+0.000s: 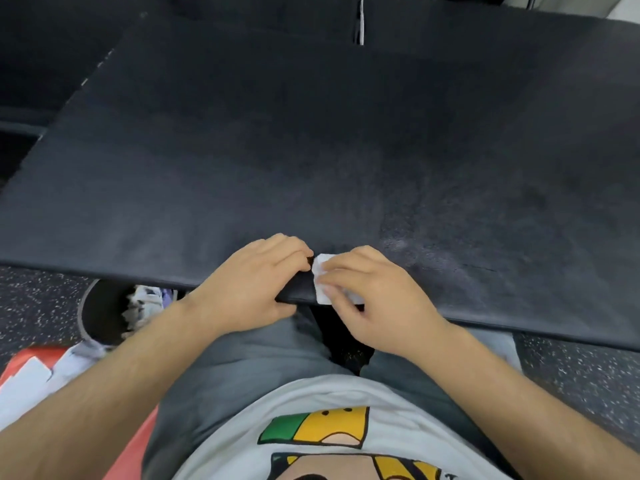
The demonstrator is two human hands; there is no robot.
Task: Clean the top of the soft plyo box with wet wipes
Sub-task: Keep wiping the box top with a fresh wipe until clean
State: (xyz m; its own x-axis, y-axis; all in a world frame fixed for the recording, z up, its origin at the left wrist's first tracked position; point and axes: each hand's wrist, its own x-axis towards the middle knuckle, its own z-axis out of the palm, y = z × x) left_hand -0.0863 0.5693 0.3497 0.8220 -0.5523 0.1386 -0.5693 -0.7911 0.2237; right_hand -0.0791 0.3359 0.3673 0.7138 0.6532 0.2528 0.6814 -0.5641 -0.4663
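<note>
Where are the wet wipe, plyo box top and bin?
wet wipe (pixel 320 263), head view, its upper white corner.
soft plyo box (pixel 311 150), head view, bare middle of top.
bin (pixel 98 317), head view, dark inner wall.

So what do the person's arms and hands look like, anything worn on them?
The left forearm and right forearm are bare, with no sleeves showing. The left hand and right hand show no gloves, rings, watch or bands. The person wears a light grey T-shirt with a green and yellow print, and grey trousers.
</note>
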